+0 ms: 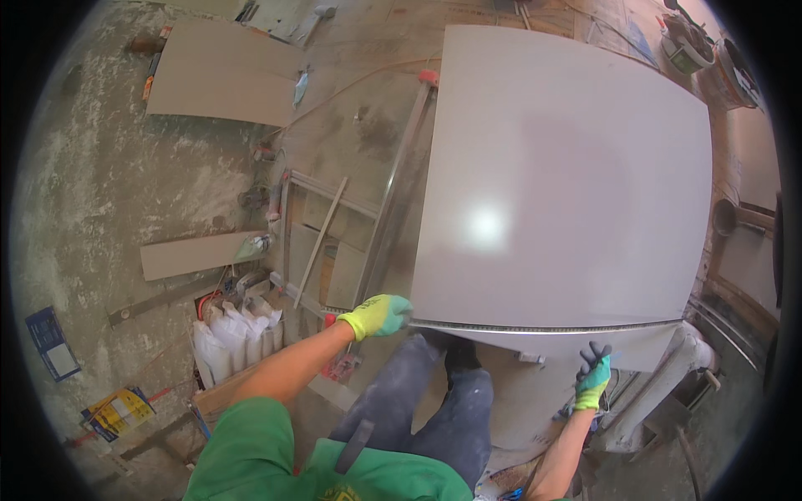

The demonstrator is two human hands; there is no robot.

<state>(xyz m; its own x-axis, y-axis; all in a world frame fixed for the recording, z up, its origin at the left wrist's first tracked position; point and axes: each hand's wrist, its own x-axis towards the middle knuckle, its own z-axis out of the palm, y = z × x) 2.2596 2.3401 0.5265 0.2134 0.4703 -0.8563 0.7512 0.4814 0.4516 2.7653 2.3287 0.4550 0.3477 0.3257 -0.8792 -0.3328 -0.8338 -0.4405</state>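
Observation:
A large glossy grey slab (568, 192), probably a tile, lies in front of me. Along its near side runs a thin metal straightedge (535, 328), with a narrow strip of the slab (643, 346) on my side of it. My left hand (380, 317), in a yellow-and-green glove, closes at the straightedge's left end by the slab's corner; its fingertips are partly hidden. Near the right end of the strip is my right hand (593, 377), gloved alike with dark fingertips. Its fingers are curled together, and what they hold, if anything, is too small to make out.
A metal frame (393, 192) with a wooden slat (322, 242) lies left of the slab. White bags (234, 334) stand beside my left arm. A thick pale pipe (660, 392) is at right. Buckets (689, 50) stand far right; another panel (221, 71) lies far left.

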